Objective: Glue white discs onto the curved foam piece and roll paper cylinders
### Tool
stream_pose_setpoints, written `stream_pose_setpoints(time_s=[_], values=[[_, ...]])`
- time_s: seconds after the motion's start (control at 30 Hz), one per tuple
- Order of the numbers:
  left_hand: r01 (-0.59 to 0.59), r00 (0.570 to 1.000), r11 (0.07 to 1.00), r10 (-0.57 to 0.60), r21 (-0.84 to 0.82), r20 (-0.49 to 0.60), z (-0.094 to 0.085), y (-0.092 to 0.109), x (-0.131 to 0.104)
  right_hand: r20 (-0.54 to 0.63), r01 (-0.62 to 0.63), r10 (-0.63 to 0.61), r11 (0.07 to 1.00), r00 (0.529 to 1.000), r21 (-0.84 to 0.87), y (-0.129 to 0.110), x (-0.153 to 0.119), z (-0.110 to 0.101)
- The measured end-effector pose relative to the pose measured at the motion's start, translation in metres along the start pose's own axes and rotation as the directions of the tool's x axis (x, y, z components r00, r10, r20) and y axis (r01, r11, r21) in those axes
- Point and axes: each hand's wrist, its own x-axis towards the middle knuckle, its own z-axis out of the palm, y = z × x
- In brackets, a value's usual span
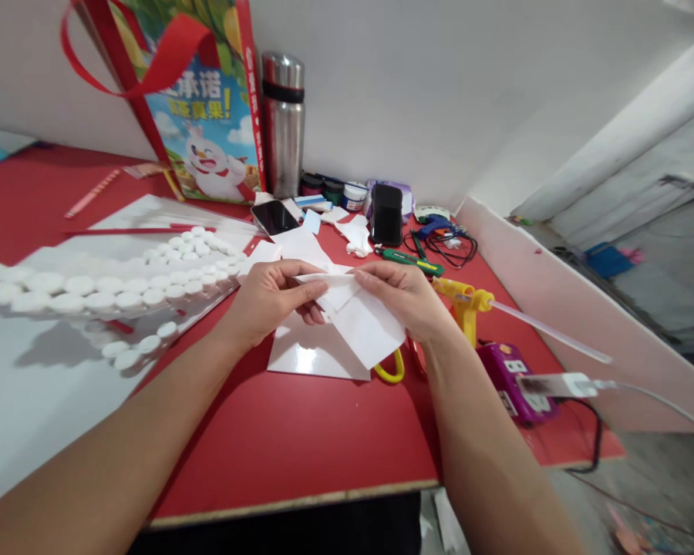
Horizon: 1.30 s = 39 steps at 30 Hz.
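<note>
A red counter stands against a plain pale wall.
A low pale partition lines its right side, with grey floor below; the front edge shows raw and brownish.

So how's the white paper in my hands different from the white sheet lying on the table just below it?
The held paper is pinched by your left hand and right hand; the lower sheet lies flat on the red tabletop. The lower sheet shows a bright patch of glare; the held paper doesn't. Both are white.
</note>
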Motion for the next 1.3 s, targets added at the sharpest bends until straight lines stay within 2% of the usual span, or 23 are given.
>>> stream_pose_setpoints(time_s=[0.13,0.27,0.47,0.67,0.8,0.9,1.0,1.07,1.17,1.3], values=[[-0.031,0.998,0.999,0.032,0.018,-0.048,0.002,0.000,-0.001,-0.010,-0.036,0.035,0.998,0.999,-0.051,-0.001,0.001,0.006],[-0.049,0.999,0.999,0.048,-0.013,-0.023,-0.001,-0.002,-0.001,-0.035,0.004,-0.005,0.999,0.999,-0.044,0.000,0.002,0.008],[-0.046,0.998,0.977,0.054,-0.209,0.032,-0.004,0.000,-0.002,0.002,0.122,-0.122,0.992,0.993,0.016,-0.002,0.001,0.004],[-0.090,0.996,0.971,0.085,-0.220,-0.030,-0.007,0.007,-0.003,0.149,0.067,-0.068,0.998,0.986,0.012,-0.004,-0.007,-0.020],[-0.139,0.990,0.961,0.136,-0.238,-0.029,-0.010,0.011,-0.005,0.325,-0.001,-0.031,0.995,0.945,0.098,-0.013,-0.014,-0.032],[-0.128,0.989,0.971,0.141,-0.203,0.054,-0.009,0.010,-0.007,0.289,-0.097,0.014,0.956,0.957,0.276,-0.016,-0.011,-0.019],[-0.098,0.981,0.987,0.117,-0.124,0.153,-0.007,0.006,-0.008,0.305,-0.217,0.126,0.934,0.944,0.285,-0.011,-0.006,0.005],[-0.085,0.979,0.993,0.097,-0.077,0.180,-0.006,0.003,-0.008,0.359,-0.250,0.145,0.931,0.922,0.267,-0.007,-0.005,0.019],[-0.084,0.986,0.996,0.087,-0.026,0.144,-0.006,0.001,-0.007,0.374,-0.224,0.128,0.948,0.919,0.226,-0.004,-0.006,0.028],[-0.081,0.985,0.997,0.082,-0.016,0.151,-0.005,-0.001,-0.005,0.336,-0.149,0.093,0.978,0.937,0.143,-0.003,-0.006,0.024]])
